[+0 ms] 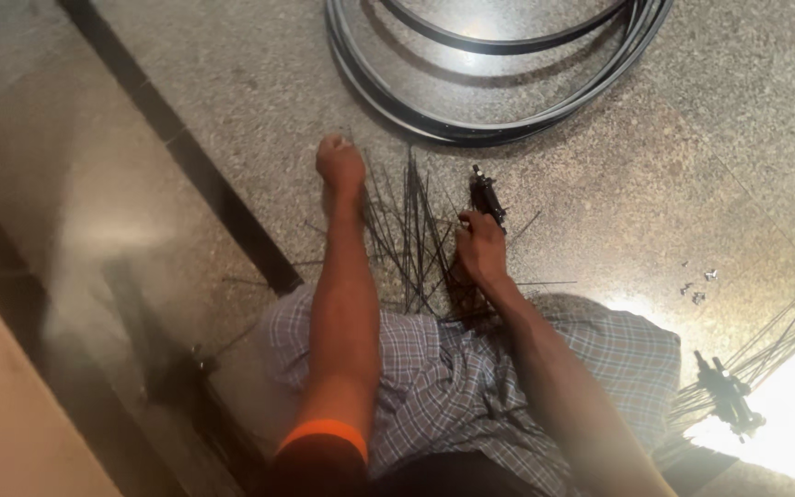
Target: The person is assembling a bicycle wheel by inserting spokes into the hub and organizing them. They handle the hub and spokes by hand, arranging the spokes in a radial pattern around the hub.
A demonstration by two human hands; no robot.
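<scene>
Landmark: the heap of loose black spokes (411, 235) on the speckled stone floor (600, 166), fanned out just ahead of the checked cloth (453, 377) over the lap. Left hand (340, 166) sits at the heap's far-left edge, knuckles down, grip curled together; can't tell whether it pinches a spoke or is bare. Right hand (478, 247) is at the heap's right edge, grip clamped on a small dark hub-like part (487, 198) that pokes out beyond the fingers. Risks, as I judge them: spokes cross each other every way, so pulling one could drag or flick its neighbours; the thin ends point up toward both wrists and could jab; some spokes run under the cloth and could snag it. The small bright nipples or nuts (697, 287), well right of the heap, are loose on a slick floor and could easily scatter. Hard to read: the stacked black rims (499, 124) beyond the heap are cut by the top edge; a laced spoke bundle with hub (733, 391), far right of the heap, is washed out by glare; the dark object left of the lap is blurred, kind unknown.
</scene>
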